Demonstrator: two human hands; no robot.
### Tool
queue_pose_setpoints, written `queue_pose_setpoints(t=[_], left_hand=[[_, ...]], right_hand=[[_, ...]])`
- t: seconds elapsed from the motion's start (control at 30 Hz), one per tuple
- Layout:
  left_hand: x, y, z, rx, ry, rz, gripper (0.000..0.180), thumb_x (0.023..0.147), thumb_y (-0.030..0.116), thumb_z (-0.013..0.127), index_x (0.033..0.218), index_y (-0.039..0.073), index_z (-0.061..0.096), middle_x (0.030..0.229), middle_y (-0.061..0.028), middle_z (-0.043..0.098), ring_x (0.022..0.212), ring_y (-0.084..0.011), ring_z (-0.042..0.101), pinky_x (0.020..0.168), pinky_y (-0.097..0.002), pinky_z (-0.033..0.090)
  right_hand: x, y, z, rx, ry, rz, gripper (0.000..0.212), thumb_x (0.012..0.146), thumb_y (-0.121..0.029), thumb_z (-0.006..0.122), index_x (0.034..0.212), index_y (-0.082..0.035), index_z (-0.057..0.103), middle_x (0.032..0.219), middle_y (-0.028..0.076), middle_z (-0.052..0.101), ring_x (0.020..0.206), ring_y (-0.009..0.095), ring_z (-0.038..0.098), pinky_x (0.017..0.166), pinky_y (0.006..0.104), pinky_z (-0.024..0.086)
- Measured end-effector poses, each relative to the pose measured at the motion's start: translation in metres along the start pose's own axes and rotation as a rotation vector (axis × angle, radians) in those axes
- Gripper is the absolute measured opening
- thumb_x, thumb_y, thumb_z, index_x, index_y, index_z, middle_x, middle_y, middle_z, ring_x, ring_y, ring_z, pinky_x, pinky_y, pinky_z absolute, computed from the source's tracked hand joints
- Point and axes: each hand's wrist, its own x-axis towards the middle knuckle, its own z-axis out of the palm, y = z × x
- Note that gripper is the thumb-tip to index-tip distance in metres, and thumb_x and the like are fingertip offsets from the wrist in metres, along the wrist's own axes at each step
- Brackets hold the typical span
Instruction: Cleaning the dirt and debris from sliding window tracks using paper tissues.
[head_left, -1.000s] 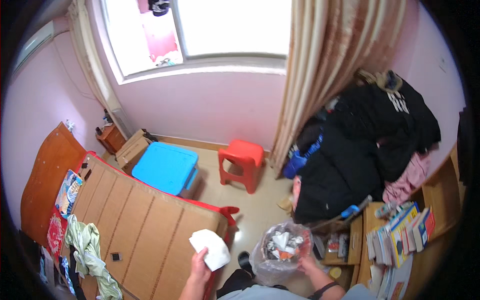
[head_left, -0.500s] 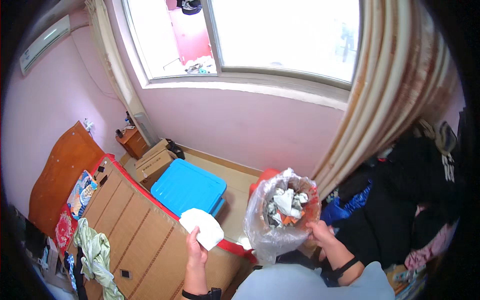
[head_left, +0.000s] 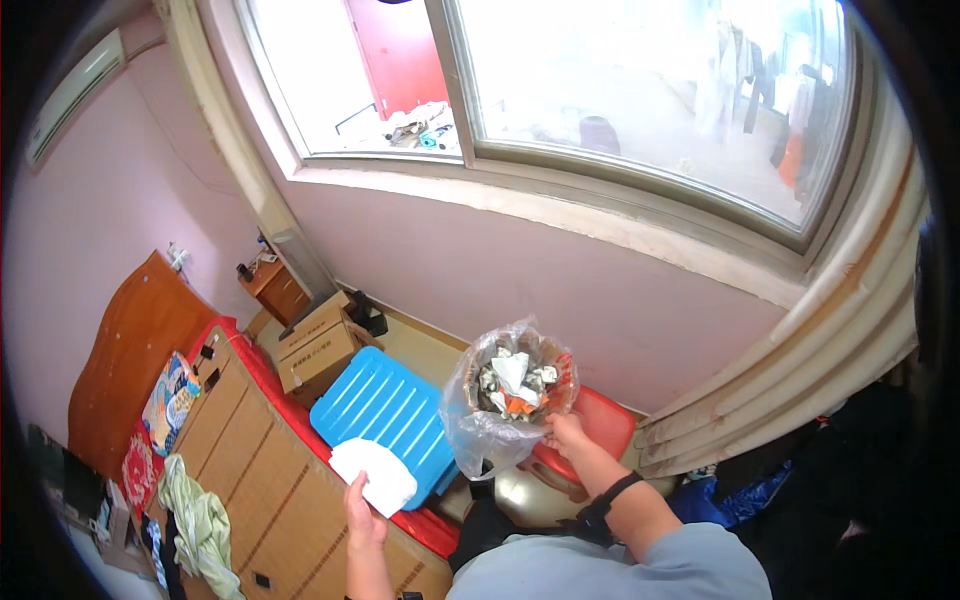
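My left hand [head_left: 364, 515] grips a white folded sheet [head_left: 372, 474], paper or thin cloth, above the edge of the bed; the thumb lies over it. With my right hand [head_left: 567, 432] I hold the near right rim of a trash bin lined with a clear plastic bag [head_left: 468, 437], its mouth facing up. Crumpled white tissues [head_left: 512, 372] and orange scraps [head_left: 520, 405] lie inside. The loose bag hangs over the bin's left and near sides. Its lower part is hidden, so whether it rests on anything I cannot tell.
Beside the bin stands a red plastic stool [head_left: 608, 430]. A blue storage box [head_left: 400, 395] sits between the bin and the bed [head_left: 265, 460], with a cardboard box [head_left: 315, 352] behind it. Dark clothes [head_left: 850, 480] are heaped at right, below a curtain [head_left: 810, 370].
My view has swung to the right, showing more of the window and the red stool. The bin has moved away from my body and left, still in my right hand; the white sheet stays in my left.
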Motion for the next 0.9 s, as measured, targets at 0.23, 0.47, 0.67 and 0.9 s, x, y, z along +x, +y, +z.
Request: queue_pose_setpoints(t=[0.23,0.47,0.67,0.9], left_hand=[[0.133,0.021,0.003,0.109,-0.12,-0.115,0.047,0.088,0.016,0.049,0.131,0.001,0.038,0.125,-0.0138,0.051,0.115,-0.0298,0.051,0.097,-0.0469,0.042],[0.222,0.022,-0.018,0.307,0.178,-0.387,0.044,0.089,0.015,0.052,0.129,0.001,0.041,0.122,-0.0149,0.053,0.11,-0.0313,0.055,0.093,-0.0473,0.047],[0.276,-0.024,-0.039,0.371,0.269,-0.513,0.05,0.089,0.015,0.053,0.133,0.0,0.036,0.127,-0.0162,0.05,0.115,-0.0326,0.051,0.097,-0.0475,0.044],[0.306,-0.069,-0.074,0.406,0.34,-0.544,0.054,0.089,0.017,0.051,0.136,-0.001,0.032,0.131,-0.018,0.046,0.119,-0.035,0.048,0.099,-0.05,0.04]], right_hand=[[0.237,0.112,0.028,0.303,0.212,0.217,0.016,0.087,-0.018,0.049,0.103,-0.015,0.048,0.088,0.003,0.051,0.076,0.02,0.051,0.065,0.0421,0.05],[0.318,0.14,0.071,0.549,0.39,0.236,0.024,0.084,-0.009,0.048,0.107,-0.015,0.046,0.09,0.01,0.051,0.076,0.026,0.052,0.06,0.0396,0.048],[0.369,0.133,0.078,0.537,0.536,0.328,0.024,0.087,-0.015,0.049,0.111,-0.014,0.05,0.098,0.009,0.052,0.081,0.028,0.055,0.065,0.0442,0.051],[0.475,0.233,0.032,0.638,0.483,0.398,0.022,0.088,-0.017,0.051,0.109,-0.009,0.051,0.098,0.012,0.054,0.089,0.029,0.054,0.069,0.043,0.048]])
